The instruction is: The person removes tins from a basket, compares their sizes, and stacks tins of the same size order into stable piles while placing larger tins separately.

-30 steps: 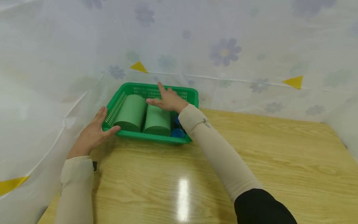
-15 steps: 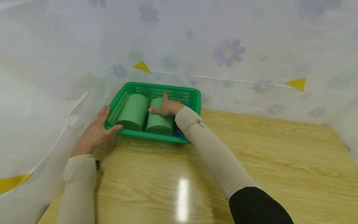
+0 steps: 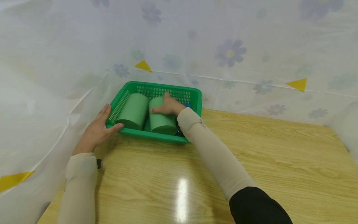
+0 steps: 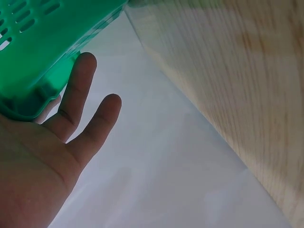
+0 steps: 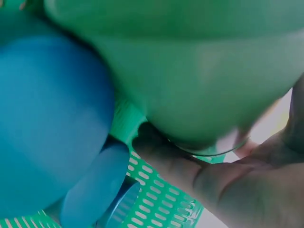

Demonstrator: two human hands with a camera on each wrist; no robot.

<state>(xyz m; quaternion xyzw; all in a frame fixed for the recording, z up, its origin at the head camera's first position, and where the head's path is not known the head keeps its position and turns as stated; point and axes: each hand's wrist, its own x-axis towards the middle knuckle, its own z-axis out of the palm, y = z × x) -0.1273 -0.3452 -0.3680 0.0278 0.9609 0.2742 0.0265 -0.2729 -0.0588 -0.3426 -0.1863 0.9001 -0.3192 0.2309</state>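
Observation:
A green plastic basket [image 3: 139, 133] with slotted walls sits at the back left of the wooden table. Inside lie two light green cylinders, a left one [image 3: 133, 109] and a right one [image 3: 163, 122]. My right hand [image 3: 168, 105] grips the right cylinder from above, its thumb on the left side; in the right wrist view, a finger curls along the far side. My left hand [image 3: 95, 132] rests against the basket's left front corner, fingers straight and spread, thumb along the front rim. Rounded blue items [image 5: 52, 128] stand right beside the gripped cylinder, mostly hidden by my arm in the head view.
A white floral sheet [image 3: 195, 43] hangs close behind the basket and along the left side. Yellow triangles [image 3: 298, 84] mark the sheet. The wooden table [image 3: 279, 161] extends to the right and front.
My right hand has come down from above the basket onto the right cylinder and taken hold of it. That cylinder has tilted slightly, widening the gap to the left one. My left hand stays at the corner.

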